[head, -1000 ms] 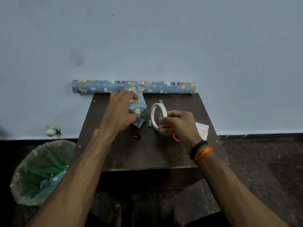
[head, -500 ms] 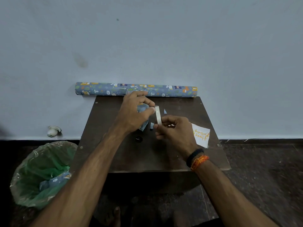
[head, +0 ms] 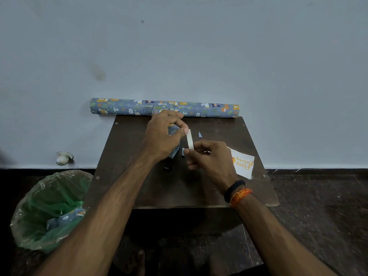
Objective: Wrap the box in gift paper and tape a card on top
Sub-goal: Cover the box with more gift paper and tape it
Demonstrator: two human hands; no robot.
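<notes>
Over the table (head: pixel 249 196), my left hand (head: pixel 162 136) pinches the tape strip (head: pixel 190 140) taut; my right hand (head: pixel 209 160) grips the roll (mostly hidden), ready to tear.

A plain pale blue-grey wall (head: pixel 179 46) fills the upper half of the frame, marked by a faint smudge (head: pixel 98 72) left of centre and a small dark speck (head: pixel 142 21) above it. A dark skirting strip (head: pixel 318 171) runs along its foot. The floor (head: pixel 322 216) is dark and speckled — dimly lit. At centre stands a dark brown table (head: pixel 159 192), pushed against the wall. In the lower left sits a bin (head: pixel 35 216) lined with a green bag; a small white fixture (head: pixel 63 157) sits low on the wall at left.
</notes>
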